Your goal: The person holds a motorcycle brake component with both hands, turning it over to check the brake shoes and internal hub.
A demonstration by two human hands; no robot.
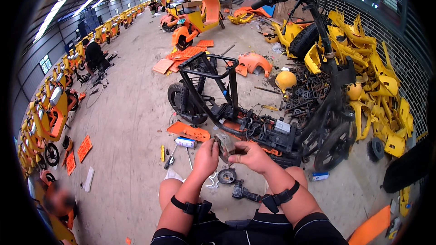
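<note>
In front of a stripped black scooter frame, my left hand grips the left side of a dull grey, rounded part, while my right hand pinches its right side with thumb and fingers. The part's details are too small to make out. Below my hands, a round black and metal piece lies on the floor beside a cordless power tool. A spray can, a screwdriver and an orange panel lie to the left.
A heap of yellow body panels and dark metal parts fills the right. A second spray can sits near my right knee. A row of yellow-orange scooters lines the left, where a co-worker crouches. Another scooter stands behind.
</note>
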